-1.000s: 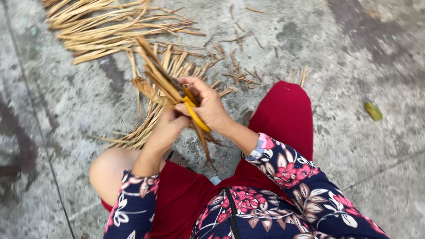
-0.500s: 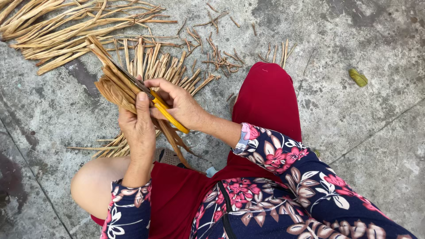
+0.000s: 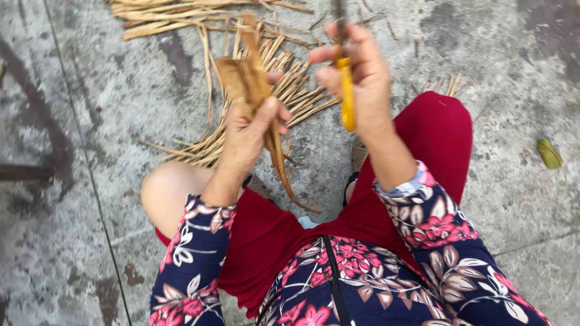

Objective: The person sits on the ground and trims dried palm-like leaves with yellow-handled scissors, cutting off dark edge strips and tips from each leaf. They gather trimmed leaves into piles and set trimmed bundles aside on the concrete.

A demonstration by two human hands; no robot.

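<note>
Sitting on the concrete floor with knees apart, red shorts and a floral sleeved top visible near the bottom of the view. Your left hand has its grip wrapped tight around a bundle of dried brown leaf strips; the bundle stands nearly upright, top end far, tail end hanging down past your wrist between your knees. Thumb pressed across the front of the strips. Your right hand is raised, well apart to the right of the bundle, grip pinched around a yellow-handled tool; the handle points down out of the fist, the blade end is blurred near the top edge, kind of blade can't be told. Hand itself motion-blurred.

On the floor just beyond your left hand lies a fanned pile of pale split strips, partly hidden behind the bundle. Farther off, at the top left, a second heap of longer dry strips. Loose scraps scattered far right of the piles. Small yellow-green leaf alone on the floor at right.
</note>
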